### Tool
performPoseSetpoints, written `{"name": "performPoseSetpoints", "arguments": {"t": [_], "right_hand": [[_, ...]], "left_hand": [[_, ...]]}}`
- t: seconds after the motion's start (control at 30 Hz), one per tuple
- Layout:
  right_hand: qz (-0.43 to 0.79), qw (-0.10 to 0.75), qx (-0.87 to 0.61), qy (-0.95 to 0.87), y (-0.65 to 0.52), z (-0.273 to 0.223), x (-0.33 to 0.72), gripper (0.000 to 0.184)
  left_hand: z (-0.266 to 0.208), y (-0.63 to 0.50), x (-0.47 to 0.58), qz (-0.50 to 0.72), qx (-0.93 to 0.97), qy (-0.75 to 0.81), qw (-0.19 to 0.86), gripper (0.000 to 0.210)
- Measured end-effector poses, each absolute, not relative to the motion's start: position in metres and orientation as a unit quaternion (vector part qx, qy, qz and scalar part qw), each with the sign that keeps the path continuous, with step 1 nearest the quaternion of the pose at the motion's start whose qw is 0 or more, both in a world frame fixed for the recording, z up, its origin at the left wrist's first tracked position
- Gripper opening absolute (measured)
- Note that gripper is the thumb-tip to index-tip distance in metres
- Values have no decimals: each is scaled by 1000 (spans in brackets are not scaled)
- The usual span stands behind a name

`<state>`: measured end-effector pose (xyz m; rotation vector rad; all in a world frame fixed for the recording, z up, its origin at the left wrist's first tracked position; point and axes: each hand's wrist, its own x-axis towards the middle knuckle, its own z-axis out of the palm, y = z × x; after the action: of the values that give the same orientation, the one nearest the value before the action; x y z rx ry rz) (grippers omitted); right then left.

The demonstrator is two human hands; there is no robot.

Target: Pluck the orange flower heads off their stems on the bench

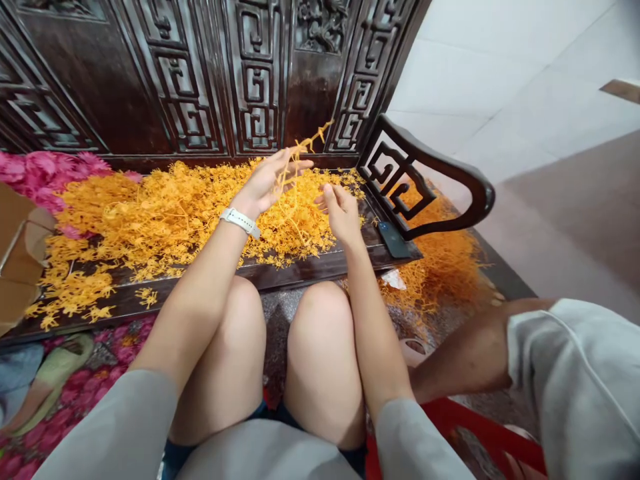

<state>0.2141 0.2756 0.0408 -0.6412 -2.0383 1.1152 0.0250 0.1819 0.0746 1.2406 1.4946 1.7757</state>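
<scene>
I've got both hands over the tabletop on the head feed, well apart from knees, near each other but not touching. Left hand (267, 180) is the higher one, fingers stretched out, with a knotted yellow strand (304, 144) held at them; one end sticks up to the right, the rest dangles toward the pile of yellow pieces (170, 207) below. Right hand (343, 210) is just beside it, fingers loosely curled, thumb up near the fingertips; can't tell if it's gripping anything. Pale watch (240, 221) on the left wrist. Pile spreads along most of the dark wooden tabletop (367, 237), up against the carved backrest (115, 80). Pink flowers (50, 175) at its far left end, cardboard box (20, 227) in front of them. Dark phone (393, 240) lies flat at the right end, next to the openwork armrest (480, 200). Past that, an orange heap (443, 267) on the floor, white scrap (395, 279) near its edge. More pink blooms (75, 393) on the floor, lower left. Another person's bent leg (465, 347) comes in from the right.
</scene>
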Motion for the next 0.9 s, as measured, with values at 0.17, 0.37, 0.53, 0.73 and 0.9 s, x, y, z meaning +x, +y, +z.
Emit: {"name": "performPoseSetpoints", "arguments": {"t": [0.17, 0.37, 0.53, 0.73, 0.9], "right_hand": [[576, 282, -194, -743, 254, 51, 206, 66], [577, 197, -142, -780, 252, 65, 233, 45], [616, -97, 66, -779, 240, 94, 257, 33], [731, 392, -108, -548, 261, 95, 260, 49], [776, 382, -128, -485, 249, 78, 237, 43]], "left_hand": [[80, 177, 46, 559, 523, 564, 309, 63], [79, 143, 15, 502, 507, 544, 441, 85], [51, 137, -29, 669, 314, 592, 322, 57], [16, 156, -48, 711, 177, 545, 409, 23], [-4, 181, -31, 440, 388, 773, 242, 27]]}}
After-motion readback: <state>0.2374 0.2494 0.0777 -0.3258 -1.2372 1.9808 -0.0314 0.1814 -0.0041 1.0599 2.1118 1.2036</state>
